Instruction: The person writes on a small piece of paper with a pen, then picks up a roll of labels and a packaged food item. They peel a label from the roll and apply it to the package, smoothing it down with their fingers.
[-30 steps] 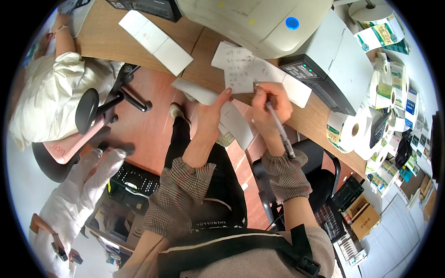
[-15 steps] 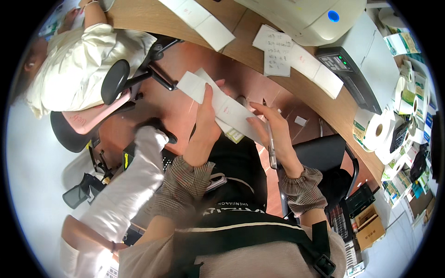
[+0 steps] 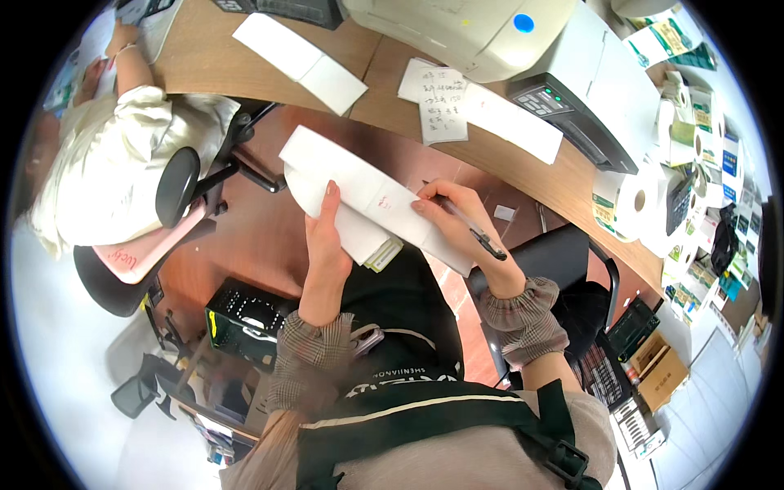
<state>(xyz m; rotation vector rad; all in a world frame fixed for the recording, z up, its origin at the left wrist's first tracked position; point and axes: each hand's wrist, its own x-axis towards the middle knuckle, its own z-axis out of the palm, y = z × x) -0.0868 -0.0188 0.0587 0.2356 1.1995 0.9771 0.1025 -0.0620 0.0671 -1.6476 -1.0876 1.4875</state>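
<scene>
Over my lap, my left hand [image 3: 325, 249] is closed on a bundle of white paper strips, thumb on top. The uppermost strip [image 3: 353, 181] is long, creased across and bears small red handwriting. Below it lie a wider white sheet [image 3: 306, 194] and some greenish folded papers [image 3: 384, 255]. My right hand [image 3: 469, 219] pinches the strip's right part between thumb and fingers. A pen [image 3: 482, 237] with a clear barrel and dark end rests in that same hand, slanting back over it.
A wooden desk [image 3: 196, 49] curves across the far side, bearing a cream machine [image 3: 457, 33], a label printer [image 3: 563, 110], handwritten notes [image 3: 443, 106] and label rolls [image 3: 633, 200]. A seated person in white [image 3: 147, 155] is at left. A black chair [image 3: 539, 261] stands at right.
The top strip has spread apart from the papers beneath, and my left thumb has moved off it. The pen now slants back over my right hand. A person in white trousers has left the view.
</scene>
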